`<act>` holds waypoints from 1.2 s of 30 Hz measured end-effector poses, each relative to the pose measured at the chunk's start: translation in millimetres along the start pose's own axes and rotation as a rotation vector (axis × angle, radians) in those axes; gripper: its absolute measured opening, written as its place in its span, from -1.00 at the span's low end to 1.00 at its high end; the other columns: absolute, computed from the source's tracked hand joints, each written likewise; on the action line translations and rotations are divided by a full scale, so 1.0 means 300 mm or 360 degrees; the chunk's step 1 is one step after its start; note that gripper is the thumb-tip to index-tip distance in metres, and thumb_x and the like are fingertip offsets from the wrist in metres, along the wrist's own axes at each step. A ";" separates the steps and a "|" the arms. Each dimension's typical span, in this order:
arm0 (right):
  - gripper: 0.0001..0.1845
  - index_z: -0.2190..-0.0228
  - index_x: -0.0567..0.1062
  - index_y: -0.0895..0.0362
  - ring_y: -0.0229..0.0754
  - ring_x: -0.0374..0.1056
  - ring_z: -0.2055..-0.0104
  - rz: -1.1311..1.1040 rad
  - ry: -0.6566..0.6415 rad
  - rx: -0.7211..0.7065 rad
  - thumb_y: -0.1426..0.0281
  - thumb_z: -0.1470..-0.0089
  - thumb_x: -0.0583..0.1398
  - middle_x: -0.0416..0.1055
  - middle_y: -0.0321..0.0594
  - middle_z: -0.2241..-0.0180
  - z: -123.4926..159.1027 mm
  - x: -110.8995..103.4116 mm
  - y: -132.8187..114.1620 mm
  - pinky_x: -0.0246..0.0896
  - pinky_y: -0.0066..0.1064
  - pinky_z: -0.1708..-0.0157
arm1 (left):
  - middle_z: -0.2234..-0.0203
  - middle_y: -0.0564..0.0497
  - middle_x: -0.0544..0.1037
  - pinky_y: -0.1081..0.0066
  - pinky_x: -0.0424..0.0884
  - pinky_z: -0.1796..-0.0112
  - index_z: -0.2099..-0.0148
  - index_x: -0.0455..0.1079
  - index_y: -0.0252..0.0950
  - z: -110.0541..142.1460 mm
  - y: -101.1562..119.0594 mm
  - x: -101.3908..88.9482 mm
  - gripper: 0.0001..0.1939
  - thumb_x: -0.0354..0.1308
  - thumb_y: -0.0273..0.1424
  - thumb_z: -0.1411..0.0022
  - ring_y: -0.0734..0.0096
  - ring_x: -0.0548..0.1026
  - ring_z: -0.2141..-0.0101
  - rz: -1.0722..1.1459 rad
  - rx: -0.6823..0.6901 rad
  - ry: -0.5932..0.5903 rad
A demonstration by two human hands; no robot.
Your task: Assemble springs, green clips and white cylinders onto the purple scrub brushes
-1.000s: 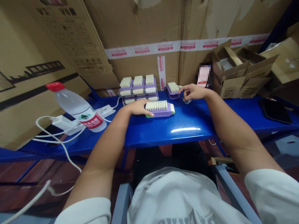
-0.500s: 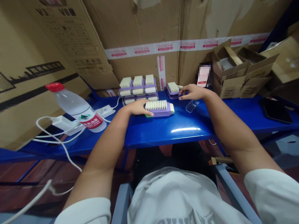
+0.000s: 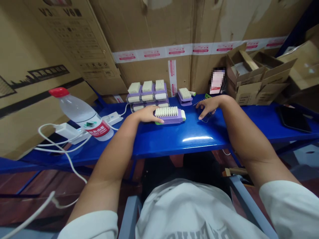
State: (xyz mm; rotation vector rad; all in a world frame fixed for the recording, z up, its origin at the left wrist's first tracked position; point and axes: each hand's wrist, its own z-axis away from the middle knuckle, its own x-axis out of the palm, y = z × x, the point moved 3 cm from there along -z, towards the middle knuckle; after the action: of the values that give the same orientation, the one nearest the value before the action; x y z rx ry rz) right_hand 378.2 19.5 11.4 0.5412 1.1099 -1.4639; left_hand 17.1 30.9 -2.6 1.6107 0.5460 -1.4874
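Observation:
On the blue bench [image 3: 174, 141], my left hand [image 3: 149, 114] grips the end of a purple brush [image 3: 171, 120] with rows of cream bristles facing up and a pale roller-like tip at its right. To the right, my right hand [image 3: 208, 107] is low over the bench with fingers apart. A clear plastic piece [image 3: 205, 120] lies under its fingers, mostly covered. Just beyond the fingers are a thin toothed strip [image 3: 198, 102] and a small green item [image 3: 207, 96]. A smaller purple brush piece [image 3: 184, 94] with cream bristles stands left of that hand, a cream handle-like part behind it.
Several purple brushes [image 3: 147, 93] stand together at the back. A water bottle [image 3: 93, 124] leans at left among white cables and a power strip [image 3: 112, 118]. A phone [image 3: 217, 83], open cardboard boxes [image 3: 251, 91] and a dark tablet-like item [image 3: 295, 118] are at right.
My right hand has moved right and toward me, from beside the small brush piece to over the clear plastic piece. My left hand and its brush have stayed put.

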 end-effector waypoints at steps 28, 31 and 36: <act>0.03 -0.35 0.50 0.02 0.10 0.66 0.05 -0.0349 0.0130 -0.0188 0.09 0.10 0.61 0.61 0.00 -0.13 -0.011 -0.033 0.051 0.68 -0.22 0.24 | -0.32 -0.13 0.60 0.15 0.46 -0.29 -0.40 0.45 -0.20 -0.005 -0.015 0.004 0.04 0.49 0.15 0.06 -0.13 0.59 -0.27 0.0064 0.0058 -0.0074; -0.05 -0.25 0.58 0.06 0.01 0.64 0.18 -0.0262 0.0185 -0.0175 0.06 0.13 0.64 0.64 -0.06 0.05 -0.014 -0.032 0.035 0.62 -0.31 0.33 | -0.32 -0.13 0.60 0.16 0.46 -0.29 -0.39 0.46 -0.20 -0.005 -0.013 0.004 0.04 0.49 0.15 0.07 -0.13 0.58 -0.28 0.0084 0.0062 -0.0086; 0.05 -0.25 0.58 0.05 0.05 0.61 0.17 -0.0051 0.0336 -0.0139 -0.02 0.23 0.65 0.65 -0.04 0.03 -0.027 -0.014 -0.034 0.58 -0.25 0.28 | -0.31 -0.13 0.61 0.13 0.46 -0.28 -0.37 0.48 -0.18 -0.005 -0.012 0.004 0.01 0.48 0.13 0.08 -0.14 0.59 -0.26 0.0129 0.0083 -0.0091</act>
State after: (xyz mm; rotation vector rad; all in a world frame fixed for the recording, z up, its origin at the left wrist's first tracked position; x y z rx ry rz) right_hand 367.4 27.4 14.6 0.6294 1.3471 -1.4017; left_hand 15.3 33.9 -5.0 1.6063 0.4079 -1.4935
